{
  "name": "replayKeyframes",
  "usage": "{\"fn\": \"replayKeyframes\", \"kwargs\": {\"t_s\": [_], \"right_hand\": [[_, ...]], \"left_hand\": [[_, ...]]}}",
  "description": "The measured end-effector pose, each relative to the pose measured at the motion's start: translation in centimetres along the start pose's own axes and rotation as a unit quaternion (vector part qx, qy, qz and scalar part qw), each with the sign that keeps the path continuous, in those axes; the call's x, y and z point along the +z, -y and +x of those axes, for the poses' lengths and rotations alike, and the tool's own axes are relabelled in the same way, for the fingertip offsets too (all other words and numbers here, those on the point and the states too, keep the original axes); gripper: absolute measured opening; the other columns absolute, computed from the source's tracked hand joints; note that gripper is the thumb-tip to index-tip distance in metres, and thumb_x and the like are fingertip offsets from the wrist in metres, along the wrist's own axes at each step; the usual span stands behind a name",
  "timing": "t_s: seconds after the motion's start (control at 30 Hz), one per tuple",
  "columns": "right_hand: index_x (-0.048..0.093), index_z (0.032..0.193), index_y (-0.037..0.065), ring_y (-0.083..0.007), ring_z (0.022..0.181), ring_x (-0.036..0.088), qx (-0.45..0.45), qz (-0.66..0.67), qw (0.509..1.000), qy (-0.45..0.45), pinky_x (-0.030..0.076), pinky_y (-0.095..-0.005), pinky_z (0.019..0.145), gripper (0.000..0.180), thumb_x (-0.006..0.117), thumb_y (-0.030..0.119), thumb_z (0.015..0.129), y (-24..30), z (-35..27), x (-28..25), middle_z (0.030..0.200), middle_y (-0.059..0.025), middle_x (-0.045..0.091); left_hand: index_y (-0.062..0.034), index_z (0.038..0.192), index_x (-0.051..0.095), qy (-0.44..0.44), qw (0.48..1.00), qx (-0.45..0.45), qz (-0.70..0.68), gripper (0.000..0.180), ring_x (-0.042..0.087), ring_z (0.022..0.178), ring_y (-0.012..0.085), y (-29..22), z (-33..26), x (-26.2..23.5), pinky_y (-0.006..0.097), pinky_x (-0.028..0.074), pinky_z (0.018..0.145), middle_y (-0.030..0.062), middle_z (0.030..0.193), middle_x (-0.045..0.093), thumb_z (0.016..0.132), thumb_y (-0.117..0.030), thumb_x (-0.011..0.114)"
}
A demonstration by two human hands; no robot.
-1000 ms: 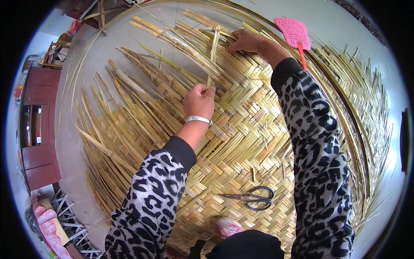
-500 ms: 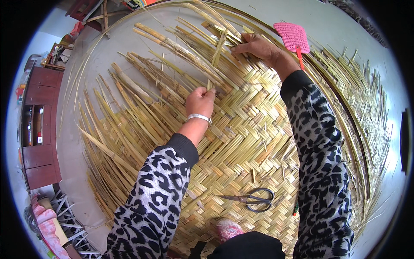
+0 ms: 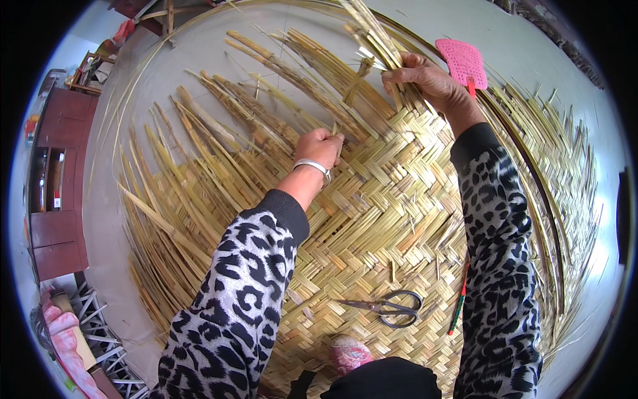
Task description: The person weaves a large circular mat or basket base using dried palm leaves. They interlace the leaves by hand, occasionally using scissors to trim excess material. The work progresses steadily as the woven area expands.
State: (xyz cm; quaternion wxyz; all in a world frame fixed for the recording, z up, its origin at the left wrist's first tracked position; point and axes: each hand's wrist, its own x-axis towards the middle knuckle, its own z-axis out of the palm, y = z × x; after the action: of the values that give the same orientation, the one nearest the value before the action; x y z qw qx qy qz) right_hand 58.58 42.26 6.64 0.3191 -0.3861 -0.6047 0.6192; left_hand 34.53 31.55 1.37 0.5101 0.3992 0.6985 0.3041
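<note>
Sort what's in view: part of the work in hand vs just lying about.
In the work:
long strips, in right hand
strip end, in left hand
woven mat
scissors, probably; unheld

Lying about, apparently:
pink fly swatter
red-and-green stick, use unclear

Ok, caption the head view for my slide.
Right hand grips bundled strips, left hand pinches another strip; scissors lie on the woven mat.

From my remote feed I can read no text, number or sign, the red-and-white object [image 3: 57, 199] in the dark-red cabinet [image 3: 56, 231] being too small.
</note>
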Motion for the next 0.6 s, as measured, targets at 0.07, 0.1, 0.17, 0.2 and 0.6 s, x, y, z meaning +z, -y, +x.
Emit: {"fn": "replayKeyframes", "kwargs": {"t_s": [0.07, 0.1, 0.17, 0.2, 0.6], "right_hand": [[0.067, 0.099, 0.006, -0.0113, 0.081, 0.068, -0.003, 0.044, 0.999, 0.031, 0.054, -0.0260, 0.084, 0.027, 0.078, 0.023, 0.081, 0.0, -0.1, -0.2, 0.087, -0.0031, 0.072], [0.068, 0.099, 0.006, -0.0113, 0.081, 0.068, 0.001, 0.046, 0.998, 0.033, 0.054, -0.0261, 0.085, 0.026, 0.078, 0.022, 0.081, 0.0, -0.1, -0.3, 0.088, -0.0033, 0.072], [0.068, 0.102, 0.006, -0.0113, 0.083, 0.068, -0.008, 0.050, 0.998, 0.047, 0.053, -0.0267, 0.088, 0.027, 0.077, 0.021, 0.082, 0.0, -0.2, -0.5, 0.090, -0.0044, 0.073], [0.068, 0.102, 0.005, -0.0114, 0.083, 0.068, 0.000, 0.061, 0.997, 0.050, 0.054, -0.0267, 0.088, 0.027, 0.077, 0.021, 0.082, 0.1, -0.3, -0.6, 0.090, -0.0044, 0.073], [0.066, 0.097, 0.004, -0.0123, 0.078, 0.067, 0.018, 0.102, 0.995, -0.007, 0.054, -0.0259, 0.081, 0.024, 0.077, 0.020, 0.083, -2.0, 1.6, -0.1, 0.086, -0.0060, 0.071]], "left_hand": [[-0.0039, 0.074, 0.060, 0.005, 1.000, -0.015, -0.001, 0.024, 0.049, 0.047, 0.0100, -0.1, 0.1, -0.1, 0.026, 0.039, 0.043, 0.0002, 0.060, 0.052, 0.088, -0.021, 0.070], [-0.0039, 0.075, 0.060, 0.006, 1.000, -0.020, 0.000, 0.023, 0.049, 0.047, 0.0100, -0.2, 0.3, -0.1, 0.026, 0.039, 0.043, 0.0002, 0.060, 0.052, 0.088, -0.020, 0.070], [-0.0040, 0.075, 0.060, 0.009, 1.000, -0.027, -0.007, 0.023, 0.049, 0.046, 0.0099, 0.0, 0.6, 0.0, 0.026, 0.038, 0.042, 0.0002, 0.060, 0.052, 0.088, -0.019, 0.070], [-0.0040, 0.075, 0.059, 0.009, 0.999, -0.030, -0.014, 0.023, 0.049, 0.046, 0.0099, 0.2, 0.7, 0.1, 0.026, 0.038, 0.042, 0.0002, 0.060, 0.052, 0.088, -0.019, 0.070], [-0.0064, 0.071, 0.058, -0.010, 0.989, 0.068, -0.134, 0.025, 0.042, 0.046, 0.0053, 1.9, -0.4, 0.3, 0.024, 0.032, 0.042, -0.0037, 0.060, 0.050, 0.090, -0.018, 0.069]]}}
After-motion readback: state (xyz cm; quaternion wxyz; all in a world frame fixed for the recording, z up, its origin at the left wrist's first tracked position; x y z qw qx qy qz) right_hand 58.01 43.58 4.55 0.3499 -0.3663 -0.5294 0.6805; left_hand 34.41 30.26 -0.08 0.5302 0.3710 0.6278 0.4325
